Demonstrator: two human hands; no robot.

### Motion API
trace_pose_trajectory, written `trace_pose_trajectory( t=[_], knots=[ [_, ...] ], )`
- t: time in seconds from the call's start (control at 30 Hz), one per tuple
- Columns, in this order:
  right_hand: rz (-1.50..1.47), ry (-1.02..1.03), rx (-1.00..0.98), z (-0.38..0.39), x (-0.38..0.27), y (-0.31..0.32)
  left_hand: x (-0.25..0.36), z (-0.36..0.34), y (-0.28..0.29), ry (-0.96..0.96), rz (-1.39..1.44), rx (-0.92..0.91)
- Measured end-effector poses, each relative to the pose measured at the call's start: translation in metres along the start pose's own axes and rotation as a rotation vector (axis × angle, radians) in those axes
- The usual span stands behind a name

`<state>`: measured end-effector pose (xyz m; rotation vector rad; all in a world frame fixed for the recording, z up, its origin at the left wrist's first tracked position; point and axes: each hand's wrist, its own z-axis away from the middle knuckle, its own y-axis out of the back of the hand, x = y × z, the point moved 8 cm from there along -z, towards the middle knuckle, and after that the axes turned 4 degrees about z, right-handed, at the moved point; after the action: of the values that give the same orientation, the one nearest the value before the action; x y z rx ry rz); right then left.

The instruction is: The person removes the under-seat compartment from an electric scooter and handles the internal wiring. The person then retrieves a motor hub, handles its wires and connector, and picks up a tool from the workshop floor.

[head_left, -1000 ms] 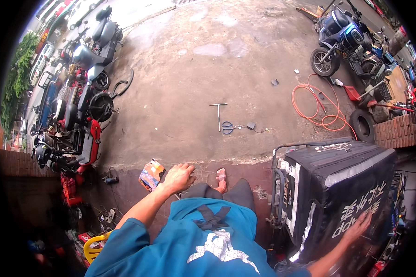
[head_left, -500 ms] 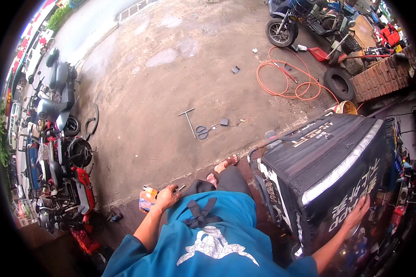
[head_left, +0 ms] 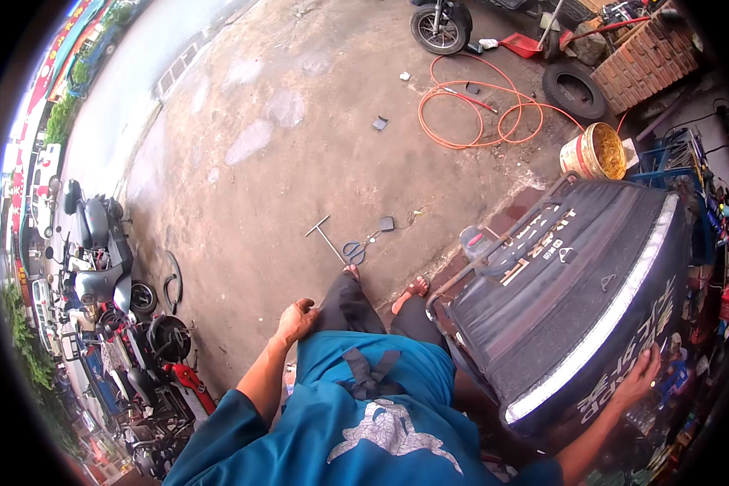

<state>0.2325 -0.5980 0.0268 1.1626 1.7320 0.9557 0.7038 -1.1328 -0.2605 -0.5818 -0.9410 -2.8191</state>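
My left hand hangs beside my left hip with its fingers curled. Whatever may be inside them is hidden. To my right stands a large black delivery box with a pale reflective strip along its edge and a metal rail around its far side. My right hand lies on the box's right side with its fingers stretched out. Past my feet, a T-handle wrench lies on the ground beside blue-handled scissors and a small dark block.
A coiled orange hose, a loose tyre and a bucket lie or stand beyond the box. Parked scooters line the left. A brick planter is at the far right, with cluttered parts along the right edge.
My view has turned and my feet have stepped. My right hand stays at the box's side, and the box appears more tilted. The orange package by my left hand is now mostly hidden.
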Motion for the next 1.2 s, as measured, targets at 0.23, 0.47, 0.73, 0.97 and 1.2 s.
trace_pose_trajectory(
  t=[0.23, 0.47, 0.73, 0.97, 1.2],
  knots=[
    [-0.039, -0.234, -0.101, 0.02, -0.008, 0.004, 0.073, -0.099, 0.048, -0.212, -0.434, -0.218],
    [-0.324, -0.699, 0.365, 0.143, -0.117, 0.054, 0.125, -0.27, 0.128, -0.403, -0.469, -0.202],
    [0.096, -0.965, 0.286, 0.278, -0.325, -0.123, 0.098, -0.356, 0.228, -0.403, -0.668, -0.188],
    [0.35, -0.624, -0.086, 0.235, -0.336, -0.235, 0.107, -0.362, 0.204, -0.372, -0.792, -0.331],
    [0.292, -0.718, 0.041, 0.245, -0.329, -0.253, 0.171, -0.329, 0.121, -0.597, -0.781, -0.474]
  ],
)
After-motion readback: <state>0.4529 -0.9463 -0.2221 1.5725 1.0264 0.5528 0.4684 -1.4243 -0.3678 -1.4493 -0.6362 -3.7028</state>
